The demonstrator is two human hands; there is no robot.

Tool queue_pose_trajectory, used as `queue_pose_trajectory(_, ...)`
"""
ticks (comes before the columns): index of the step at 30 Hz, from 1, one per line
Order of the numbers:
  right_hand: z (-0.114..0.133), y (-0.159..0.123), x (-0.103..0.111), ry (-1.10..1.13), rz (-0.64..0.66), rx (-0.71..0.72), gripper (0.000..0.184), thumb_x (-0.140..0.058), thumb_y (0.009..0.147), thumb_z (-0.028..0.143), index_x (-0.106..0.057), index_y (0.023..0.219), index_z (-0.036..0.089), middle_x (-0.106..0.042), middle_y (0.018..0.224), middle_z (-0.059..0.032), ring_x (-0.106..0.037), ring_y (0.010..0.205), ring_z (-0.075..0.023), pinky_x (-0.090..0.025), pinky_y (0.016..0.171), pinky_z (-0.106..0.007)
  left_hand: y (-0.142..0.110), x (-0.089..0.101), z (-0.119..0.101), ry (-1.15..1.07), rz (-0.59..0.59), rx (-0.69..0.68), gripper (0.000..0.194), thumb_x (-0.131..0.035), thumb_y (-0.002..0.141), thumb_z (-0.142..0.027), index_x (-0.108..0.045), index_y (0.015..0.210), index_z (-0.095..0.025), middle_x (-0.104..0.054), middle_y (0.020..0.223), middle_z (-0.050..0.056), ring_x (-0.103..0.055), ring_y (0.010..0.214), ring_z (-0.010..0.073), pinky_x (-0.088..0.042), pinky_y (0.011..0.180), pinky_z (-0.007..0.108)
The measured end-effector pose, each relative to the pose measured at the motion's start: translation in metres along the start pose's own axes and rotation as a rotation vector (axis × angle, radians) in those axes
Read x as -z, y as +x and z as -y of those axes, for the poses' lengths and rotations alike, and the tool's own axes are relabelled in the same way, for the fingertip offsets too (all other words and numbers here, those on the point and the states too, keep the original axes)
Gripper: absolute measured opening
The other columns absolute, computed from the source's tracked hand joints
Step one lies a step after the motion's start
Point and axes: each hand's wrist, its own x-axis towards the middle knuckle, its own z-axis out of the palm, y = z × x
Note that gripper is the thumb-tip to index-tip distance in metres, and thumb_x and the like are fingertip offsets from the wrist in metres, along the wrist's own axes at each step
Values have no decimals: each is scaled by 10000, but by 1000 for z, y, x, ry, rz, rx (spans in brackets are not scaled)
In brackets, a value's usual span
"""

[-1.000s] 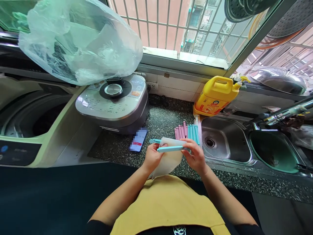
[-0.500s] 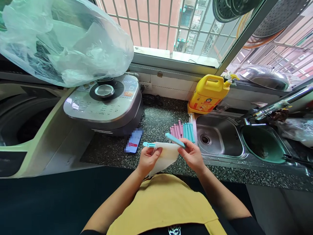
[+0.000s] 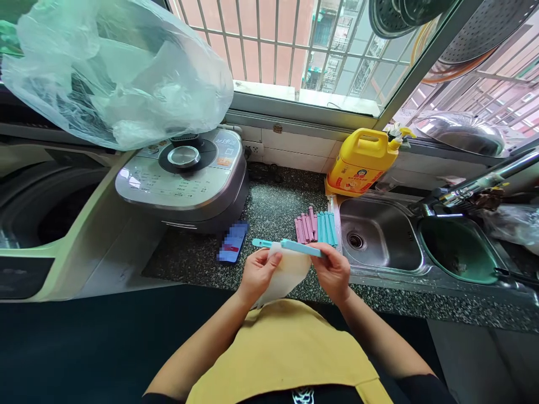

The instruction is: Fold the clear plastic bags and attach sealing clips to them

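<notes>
My left hand (image 3: pixel 257 273) pinches a pale, cream-coloured bag (image 3: pixel 288 275) near its top left corner, thumb in front. A light blue bag clip (image 3: pixel 301 248) lies across the bag's top edge, and my right hand (image 3: pixel 333 269) is closed around its right end. At the left, a slotted blue end (image 3: pixel 261 243) sticks out past the bag above my left fingers. Whether the clip is latched cannot be made out. Just behind, on the counter, lie several pink clips (image 3: pixel 306 225) and several blue clips (image 3: pixel 326 227) side by side.
A phone (image 3: pixel 233 242) lies on the speckled counter (image 3: pixel 273 202) left of my hands. Behind it stands a rice cooker (image 3: pixel 185 185) beneath a large plastic bag (image 3: pixel 122 78). Right are a yellow jug (image 3: pixel 357 163), a steel sink (image 3: pixel 381 233) and a green basin (image 3: pixel 458 249).
The raised blue clip arm in my right hand has come down and left, closer to the bag's top edge. My left hand keeps its pinch on the bag. The view has shifted slightly.
</notes>
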Motion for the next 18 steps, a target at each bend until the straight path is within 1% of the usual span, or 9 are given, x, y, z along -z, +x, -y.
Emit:
queue_pose_trajectory(2,-2,-1,-2,-10,-85,-82,163,-593,814,141,-668,930,226,-706,801,-12,-650,664,-123,-535,578,-212,-1,0,-1,-26,90,45,387,-698,623,-511,-675,685,-130,-593,644,22,-488,607,130,-387,568,228)
queue_pose_trajectory(3,-3,-1,-3,-14,-116,-97,147,-598,814,157,-671,923,223,-704,785,-10,-643,640,-120,-529,558,-209,-2,0,-2,-33,113,54,392,-695,629,-508,-687,722,-127,-607,665,28,-494,614,132,-387,567,227)
queue_pose_trajectory(5,-6,-2,-3,-19,-130,-71,170,-606,810,165,-672,954,228,-708,803,-15,-653,666,-131,-540,585,-226,-2,1,-3,-35,96,52,385,-682,650,-503,-689,703,-121,-604,652,25,-483,596,122,-371,550,218)
queue_pose_trajectory(8,-9,-2,-1,-34,-92,70,298,-599,805,117,-648,1060,262,-710,924,-37,-671,821,-165,-562,684,-275,0,3,-5,-94,25,66,395,-689,633,-513,-668,632,-119,-579,597,8,-460,552,103,-356,525,207)
queue_pose_trajectory(10,-10,-3,1,-69,-70,173,371,-587,801,84,-630,1110,284,-698,995,-50,-665,889,-179,-565,715,-298,2,3,-6,-150,15,110,402,-705,610,-517,-652,612,-118,-571,573,-1,-452,527,94,-355,512,203)
queue_pose_trajectory(12,-11,-4,2,-103,-51,233,409,-582,796,67,-621,1135,292,-687,1036,-60,-664,907,-185,-565,720,-303,4,1,-6,-193,24,166,403,-714,604,-514,-649,631,-118,-576,561,-2,-464,514,94,-360,505,203)
queue_pose_trajectory(15,-15,-7,2,-111,-37,238,424,-571,800,62,-613,1153,291,-681,1030,-64,-661,900,-179,-559,729,-300,8,-2,-1,-253,20,217,401,-731,591,-502,-648,695,-125,-612,590,7,-520,539,112,-405,541,218)
queue_pose_trajectory(17,-21,-9,0,-95,2,192,391,-569,804,78,-628,1130,285,-679,1009,-63,-655,901,-177,-551,746,-303,13,-2,7,-298,1,232,409,-751,562,-493,-640,720,-133,-625,601,8,-546,550,122,-433,570,235)
queue_pose_trajectory(18,-25,-10,-3,-79,33,146,363,-580,801,100,-637,1112,278,-678,1004,-64,-650,906,-180,-548,755,-308,17,-1,12,-309,-14,232,416,-759,544,-491,-637,721,-135,-627,600,8,-552,552,126,-443,580,243)
